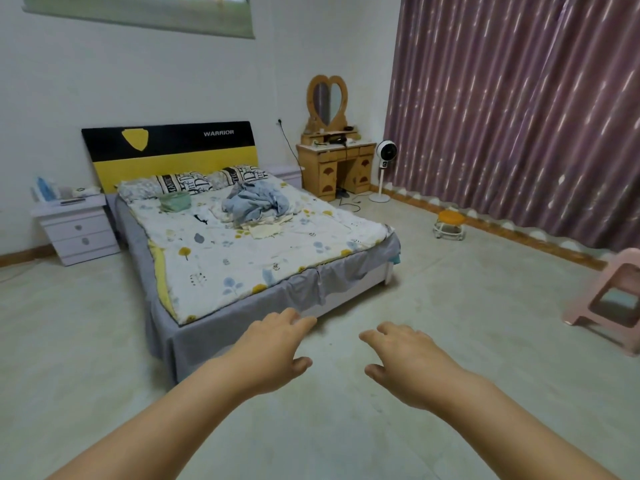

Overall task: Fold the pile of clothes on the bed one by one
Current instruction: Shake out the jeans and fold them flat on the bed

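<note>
A crumpled pile of clothes [256, 204], mostly pale blue with cream pieces beneath, lies on the far half of the bed [242, 306], near the pillows. A folded green garment [175, 202] sits to its left. My left hand [277, 351] and my right hand [408, 362] are stretched out in front of me, palms down, fingers relaxed and empty. Both hover over the floor short of the bed's foot, far from the pile.
A white nightstand [78, 230] stands left of the bed. A wooden dressing table [337, 164], a white fan [384, 157] and a small orange stool [450, 223] stand to the right before the curtain. A pink plastic stool [613, 299] stands at the right edge.
</note>
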Action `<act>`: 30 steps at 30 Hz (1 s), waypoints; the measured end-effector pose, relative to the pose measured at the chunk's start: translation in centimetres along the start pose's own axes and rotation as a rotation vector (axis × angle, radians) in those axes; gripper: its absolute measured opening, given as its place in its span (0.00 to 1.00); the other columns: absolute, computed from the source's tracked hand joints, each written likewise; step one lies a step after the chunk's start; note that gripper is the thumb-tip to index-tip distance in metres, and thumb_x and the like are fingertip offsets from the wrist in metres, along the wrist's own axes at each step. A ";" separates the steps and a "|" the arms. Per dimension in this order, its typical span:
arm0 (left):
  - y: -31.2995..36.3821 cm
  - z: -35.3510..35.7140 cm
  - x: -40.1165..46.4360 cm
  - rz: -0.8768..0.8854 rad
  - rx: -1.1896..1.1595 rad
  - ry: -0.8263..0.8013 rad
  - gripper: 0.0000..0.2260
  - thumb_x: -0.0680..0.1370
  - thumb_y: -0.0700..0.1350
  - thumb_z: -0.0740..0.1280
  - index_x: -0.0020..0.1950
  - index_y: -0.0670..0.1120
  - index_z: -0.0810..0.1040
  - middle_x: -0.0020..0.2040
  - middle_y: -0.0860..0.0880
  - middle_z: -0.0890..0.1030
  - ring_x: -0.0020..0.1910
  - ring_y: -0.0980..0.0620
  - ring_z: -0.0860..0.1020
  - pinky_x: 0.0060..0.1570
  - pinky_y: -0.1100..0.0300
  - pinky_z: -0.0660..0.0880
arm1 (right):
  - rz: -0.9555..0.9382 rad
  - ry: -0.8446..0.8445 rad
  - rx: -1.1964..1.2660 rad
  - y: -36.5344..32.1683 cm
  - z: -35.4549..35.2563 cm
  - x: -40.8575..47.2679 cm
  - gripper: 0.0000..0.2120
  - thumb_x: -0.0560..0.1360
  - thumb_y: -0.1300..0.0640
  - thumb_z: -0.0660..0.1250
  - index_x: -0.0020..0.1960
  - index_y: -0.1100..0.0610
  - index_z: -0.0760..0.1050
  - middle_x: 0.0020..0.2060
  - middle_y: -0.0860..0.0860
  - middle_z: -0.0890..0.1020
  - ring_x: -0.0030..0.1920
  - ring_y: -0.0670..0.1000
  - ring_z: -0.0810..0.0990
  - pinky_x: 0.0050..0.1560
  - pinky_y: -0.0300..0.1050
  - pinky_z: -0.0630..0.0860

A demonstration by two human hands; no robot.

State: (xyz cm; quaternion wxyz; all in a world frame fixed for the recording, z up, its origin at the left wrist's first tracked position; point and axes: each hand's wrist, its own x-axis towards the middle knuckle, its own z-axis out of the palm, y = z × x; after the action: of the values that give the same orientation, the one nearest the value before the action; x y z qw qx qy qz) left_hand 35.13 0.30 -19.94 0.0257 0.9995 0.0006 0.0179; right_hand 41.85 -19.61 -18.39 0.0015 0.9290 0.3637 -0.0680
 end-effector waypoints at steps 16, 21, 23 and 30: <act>-10.1 0.8 21.4 0.000 -0.072 -0.080 0.24 0.77 0.56 0.61 0.71 0.51 0.61 0.66 0.47 0.69 0.62 0.47 0.71 0.59 0.53 0.70 | 0.006 -0.052 -0.047 6.6 -3.1 21.9 0.21 0.79 0.47 0.55 0.69 0.53 0.63 0.63 0.54 0.70 0.64 0.57 0.67 0.62 0.51 0.64; -10.8 2.0 27.2 -0.046 -0.091 -0.095 0.27 0.77 0.56 0.61 0.72 0.51 0.58 0.69 0.48 0.67 0.64 0.47 0.70 0.60 0.55 0.68 | -0.044 -0.041 -0.045 10.5 -4.0 28.3 0.20 0.78 0.48 0.56 0.68 0.53 0.64 0.62 0.54 0.71 0.63 0.57 0.68 0.62 0.51 0.65; -10.8 2.1 30.0 -0.076 -0.094 -0.085 0.27 0.77 0.56 0.62 0.73 0.51 0.58 0.69 0.48 0.67 0.64 0.47 0.70 0.59 0.56 0.68 | -0.081 -0.030 -0.051 12.5 -4.5 30.9 0.19 0.78 0.48 0.56 0.68 0.53 0.65 0.63 0.54 0.72 0.63 0.57 0.69 0.62 0.52 0.65; -9.2 1.3 40.7 -0.150 -0.107 -0.093 0.22 0.76 0.53 0.62 0.69 0.52 0.63 0.63 0.47 0.71 0.60 0.46 0.72 0.56 0.55 0.70 | -0.185 -0.019 -0.082 20.8 -6.7 39.5 0.19 0.78 0.49 0.56 0.67 0.52 0.65 0.63 0.54 0.72 0.63 0.57 0.69 0.60 0.50 0.66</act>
State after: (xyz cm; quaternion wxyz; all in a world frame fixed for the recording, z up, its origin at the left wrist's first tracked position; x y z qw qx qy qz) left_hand 75.83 9.48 -20.22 0.0805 0.9936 0.0732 -0.0305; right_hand 85.42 -7.83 -17.77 0.0369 0.8900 0.4503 -0.0617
